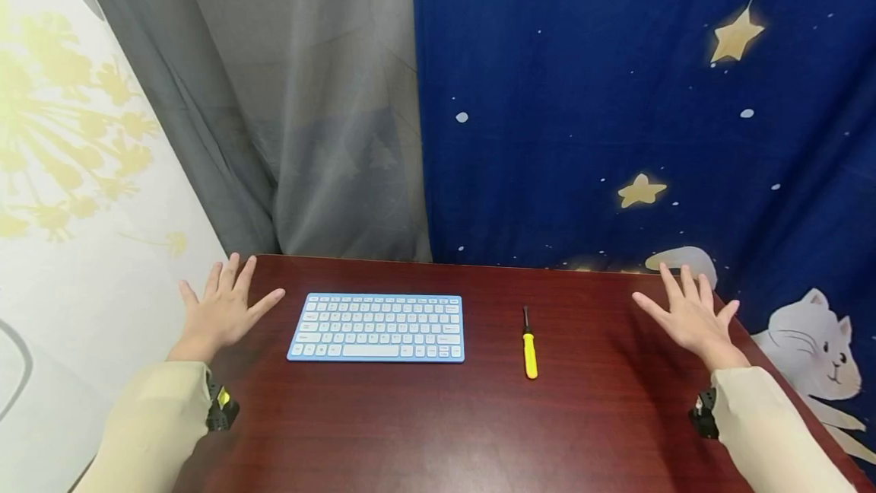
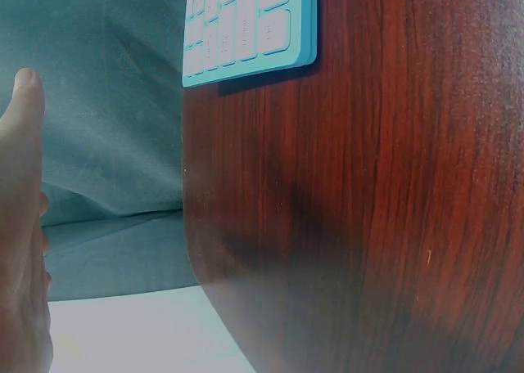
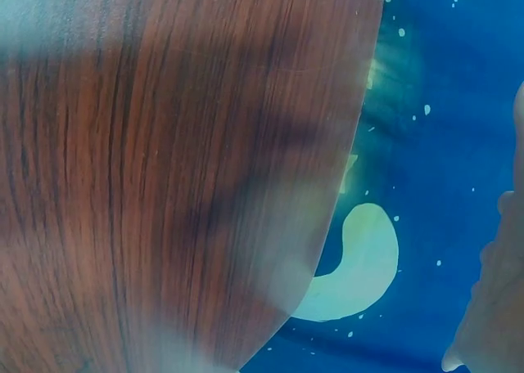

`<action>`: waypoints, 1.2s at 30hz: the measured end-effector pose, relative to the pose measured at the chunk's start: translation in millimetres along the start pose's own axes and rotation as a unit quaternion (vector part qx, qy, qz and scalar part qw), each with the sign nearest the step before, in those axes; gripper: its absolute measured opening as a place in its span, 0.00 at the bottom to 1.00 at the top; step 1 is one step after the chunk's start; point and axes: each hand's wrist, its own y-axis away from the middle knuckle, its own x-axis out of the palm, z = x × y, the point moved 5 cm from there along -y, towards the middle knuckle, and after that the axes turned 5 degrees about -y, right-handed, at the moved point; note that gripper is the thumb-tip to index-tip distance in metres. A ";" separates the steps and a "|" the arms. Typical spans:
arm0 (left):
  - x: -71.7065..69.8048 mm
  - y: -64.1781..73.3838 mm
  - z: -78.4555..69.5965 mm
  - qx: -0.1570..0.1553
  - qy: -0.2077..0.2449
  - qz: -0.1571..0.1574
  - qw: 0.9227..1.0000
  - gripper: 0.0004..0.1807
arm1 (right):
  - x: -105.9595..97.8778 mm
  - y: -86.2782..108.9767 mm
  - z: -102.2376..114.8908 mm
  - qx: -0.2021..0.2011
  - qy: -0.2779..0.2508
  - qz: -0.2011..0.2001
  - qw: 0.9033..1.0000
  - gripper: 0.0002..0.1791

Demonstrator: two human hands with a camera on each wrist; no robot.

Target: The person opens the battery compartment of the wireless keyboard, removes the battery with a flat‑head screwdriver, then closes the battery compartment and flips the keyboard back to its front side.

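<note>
A white keyboard with a blue frame (image 1: 376, 328) lies flat left of the table's middle; its corner shows in the left wrist view. To its right lies a screwdriver (image 1: 530, 352) with a yellow handle, its dark shaft pointing to the far edge. My left hand (image 1: 217, 313), fingers spread and straight, is held left of the keyboard and holds nothing. Over the table's right side my right hand (image 1: 694, 318) is likewise spread, well apart from the screwdriver, with nothing in it. In the right wrist view only an edge of that hand (image 3: 495, 283) shows.
The dark red wooden table (image 1: 424, 432) ends at a grey curtain (image 1: 342, 135) and a blue star-patterned curtain (image 1: 582, 97). A white patterned surface (image 1: 123, 265) borders the left side. Black wrist devices sit on both sleeves.
</note>
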 end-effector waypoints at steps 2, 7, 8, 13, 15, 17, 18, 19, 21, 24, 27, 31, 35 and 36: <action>0.2 0.4 -0.1 0.000 0.000 0.001 1.000 0.48 | 0.5 0.3 -0.1 0.000 -0.001 0.002 1.000 0.47; -0.2 0.9 -0.1 0.000 0.002 0.001 1.000 0.48 | 1.1 0.4 -0.3 0.002 -0.003 0.005 1.000 0.47; -0.4 0.7 0.0 0.000 0.003 0.000 1.000 0.48 | 1.1 0.1 -0.4 0.002 -0.003 0.005 1.000 0.47; -1.1 -0.7 0.4 -0.001 0.002 -0.002 1.000 0.48 | 1.1 -1.9 0.5 -0.001 -0.004 0.006 1.000 0.47; -1.5 -2.2 -0.9 0.003 0.006 -0.002 1.000 0.48 | 0.8 -2.8 2.3 -0.004 -0.009 0.009 1.000 0.47; -1.8 -4.5 -2.7 0.009 0.023 -0.004 1.000 0.47 | 0.5 -4.0 5.5 -0.011 -0.020 0.009 1.000 0.46; -1.8 -5.8 -3.9 0.013 0.039 -0.006 0.999 0.46 | 0.3 -4.5 8.1 -0.015 -0.028 0.007 0.999 0.46; -1.8 -7.2 -5.5 0.020 0.057 -0.010 0.998 0.45 | 0.2 -5.2 11.2 -0.022 -0.036 0.005 0.999 0.45; -2.1 -9.4 -9.5 0.034 0.113 -0.019 0.993 0.43 | 1.1 -6.9 18.4 -0.037 -0.055 0.002 0.998 0.44; -3.8 -9.6 -16.3 0.042 0.190 -0.034 0.980 0.35 | 4.3 -9.4 33.0 -0.070 -0.077 0.001 0.995 0.44; -4.1 -8.8 -23.0 0.033 0.241 -0.036 0.969 0.27 | 9.6 -13.6 49.3 -0.102 -0.103 0.007 0.989 0.44; 8.0 -12.5 -23.7 0.016 0.294 -0.023 0.955 0.23 | 19.3 -19.3 72.2 -0.137 -0.135 0.000 0.981 0.41; 48.6 -27.6 -3.3 -0.007 0.343 -0.019 0.939 0.29 | 33.0 -22.8 93.8 -0.159 -0.163 -0.009 0.974 0.35; 61.8 -32.9 4.1 -0.009 0.351 -0.018 0.936 0.32 | 36.6 -23.6 98.8 -0.162 -0.171 -0.010 0.972 0.34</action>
